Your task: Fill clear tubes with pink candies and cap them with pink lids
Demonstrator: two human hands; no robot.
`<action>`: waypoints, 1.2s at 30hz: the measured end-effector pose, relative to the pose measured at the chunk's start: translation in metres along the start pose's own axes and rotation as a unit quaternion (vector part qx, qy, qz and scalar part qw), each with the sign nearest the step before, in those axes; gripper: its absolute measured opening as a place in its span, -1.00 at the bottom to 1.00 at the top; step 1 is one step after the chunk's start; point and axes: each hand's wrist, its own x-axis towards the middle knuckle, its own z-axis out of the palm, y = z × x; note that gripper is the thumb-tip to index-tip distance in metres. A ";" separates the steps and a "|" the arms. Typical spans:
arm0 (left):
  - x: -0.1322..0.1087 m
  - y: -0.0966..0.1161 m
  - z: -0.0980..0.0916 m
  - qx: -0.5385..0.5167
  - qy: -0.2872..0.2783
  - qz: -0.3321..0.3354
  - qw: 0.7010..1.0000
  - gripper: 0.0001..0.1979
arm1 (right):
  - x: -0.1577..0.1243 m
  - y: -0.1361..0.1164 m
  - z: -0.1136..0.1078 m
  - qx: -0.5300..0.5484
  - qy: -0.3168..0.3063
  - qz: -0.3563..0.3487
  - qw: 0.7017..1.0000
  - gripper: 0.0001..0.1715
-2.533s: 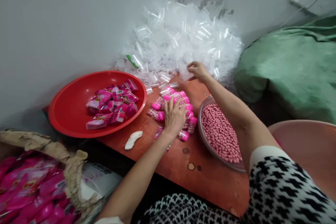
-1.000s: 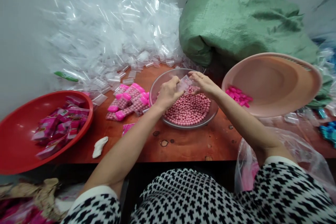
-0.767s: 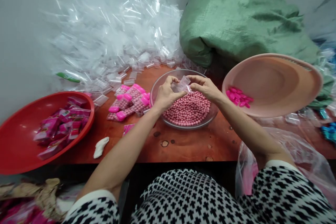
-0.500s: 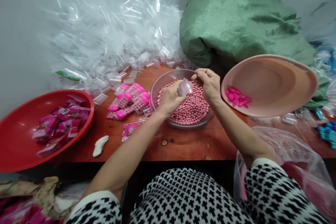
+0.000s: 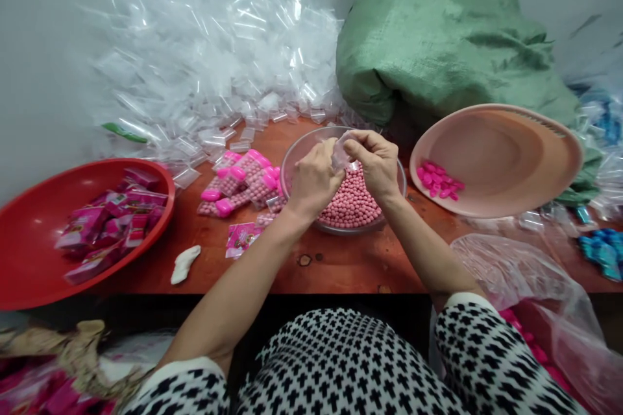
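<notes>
My left hand (image 5: 314, 178) is closed around a small clear plastic container (image 5: 342, 149), held over a bowl (image 5: 296, 157). Pink round balls (image 5: 351, 202) fill much of that bowl. The fingertips of my right hand (image 5: 377, 161) are pinched at the container's upper edge, touching it. Whether those fingers also hold something small is hidden. Left of the bowl lie several clear containers filled with pink balls (image 5: 256, 189), with bright pink caps. Beside them rests a pink printed packet (image 5: 241, 238).
A red basin (image 5: 29, 253) with pink packets stands left, near a white scrap (image 5: 185, 264). Clear empty containers (image 5: 209, 58) are heaped behind. A green sack (image 5: 448, 39) rises at back right. A tilted peach basin (image 5: 511, 162) holds pink caps (image 5: 438, 179); a plastic bag (image 5: 525, 272) hangs below.
My right hand has moved left from the bowl's far rim to the container. My left hand has turned, so its back now faces me more.
</notes>
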 end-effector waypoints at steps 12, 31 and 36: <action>-0.072 0.024 -0.073 0.042 0.096 -0.059 0.993 -0.92 | -0.055 -0.060 0.013 -0.050 0.008 -0.084 0.995 -0.80; -0.090 0.021 -0.043 -0.368 -0.042 -0.220 0.902 -0.26 | -0.084 -0.036 -0.030 0.043 -0.305 -0.081 0.948 -0.66; -0.097 0.024 -0.030 -0.382 -0.082 -0.194 0.900 -0.11 | -0.086 -0.033 -0.022 0.025 -0.214 -0.041 0.976 -0.69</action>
